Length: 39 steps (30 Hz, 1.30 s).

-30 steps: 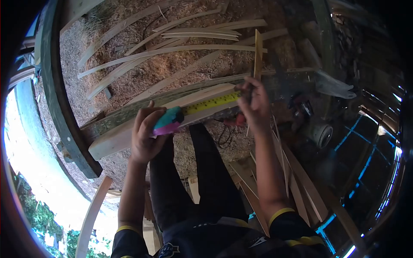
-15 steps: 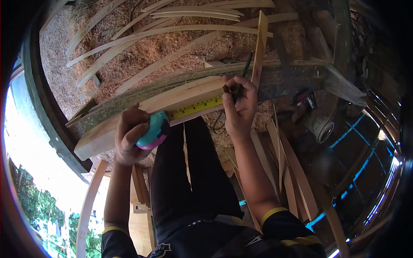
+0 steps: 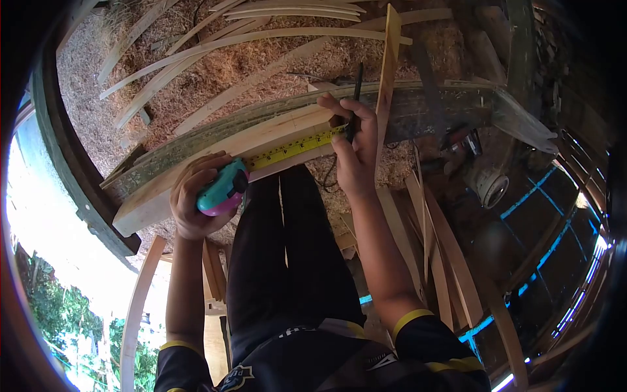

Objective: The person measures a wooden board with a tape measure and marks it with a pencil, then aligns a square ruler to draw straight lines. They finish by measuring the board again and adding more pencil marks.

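My left hand (image 3: 191, 199) is wrapped round the teal and pink case of a tape measure (image 3: 223, 187), close to the left part of a pale wooden beam (image 3: 268, 140). The yellow blade (image 3: 294, 150) runs out to the right along the beam's near face. At its far end my right hand (image 3: 353, 144) is closed, thumb and fingers at the blade's tip. A slim dark pencil or pen (image 3: 359, 81) sticks up from between the right fingers; its lower end is hidden by them. The beam lies against a weathered rail (image 3: 431, 108).
An upright wooden strip (image 3: 388, 65) stands just beyond my right hand. Thin curved strips (image 3: 248, 39) lie on shavings behind the rail. At right are a power tool (image 3: 464, 147), a bucket (image 3: 493, 189) and leaning boards (image 3: 450, 255).
Both hands have shifted slightly left in view. The tape case has tilted and the right hand has moved a little up, with the blade still stretched between them.
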Available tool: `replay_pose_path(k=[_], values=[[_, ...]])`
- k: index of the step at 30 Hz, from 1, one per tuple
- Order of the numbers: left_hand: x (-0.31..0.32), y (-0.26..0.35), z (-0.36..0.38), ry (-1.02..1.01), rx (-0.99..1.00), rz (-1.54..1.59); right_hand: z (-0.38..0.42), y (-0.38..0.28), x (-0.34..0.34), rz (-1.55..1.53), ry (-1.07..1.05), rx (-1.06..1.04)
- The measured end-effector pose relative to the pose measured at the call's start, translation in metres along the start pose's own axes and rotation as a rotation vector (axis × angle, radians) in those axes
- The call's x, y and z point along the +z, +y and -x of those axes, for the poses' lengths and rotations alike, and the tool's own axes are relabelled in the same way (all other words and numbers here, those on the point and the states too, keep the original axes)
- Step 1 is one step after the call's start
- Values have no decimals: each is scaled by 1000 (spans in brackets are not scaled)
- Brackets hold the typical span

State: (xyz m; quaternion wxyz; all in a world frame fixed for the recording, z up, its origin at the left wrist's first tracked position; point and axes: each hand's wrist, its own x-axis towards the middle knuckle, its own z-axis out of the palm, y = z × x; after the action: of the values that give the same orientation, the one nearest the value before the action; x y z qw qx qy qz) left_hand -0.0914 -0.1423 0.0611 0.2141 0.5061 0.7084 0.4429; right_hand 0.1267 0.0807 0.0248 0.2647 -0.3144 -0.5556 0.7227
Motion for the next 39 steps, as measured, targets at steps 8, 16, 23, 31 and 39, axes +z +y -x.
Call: replay_pose_path(k=[8,16,23,31,39], values=[[-3,-4,5,52,-25,99,0,1,8,-15,37,-2],[-1,-7,6,105,55,114,3,5,14,64,52,-66],[-8,0,-4,-35,34,83,3,7,15,71,125,-72],[8,17,-26,-87,79,12,1,7,14,-8,271,-81],[27,14,-31,-14,112,21,-2,9,1,418,357,-180]])
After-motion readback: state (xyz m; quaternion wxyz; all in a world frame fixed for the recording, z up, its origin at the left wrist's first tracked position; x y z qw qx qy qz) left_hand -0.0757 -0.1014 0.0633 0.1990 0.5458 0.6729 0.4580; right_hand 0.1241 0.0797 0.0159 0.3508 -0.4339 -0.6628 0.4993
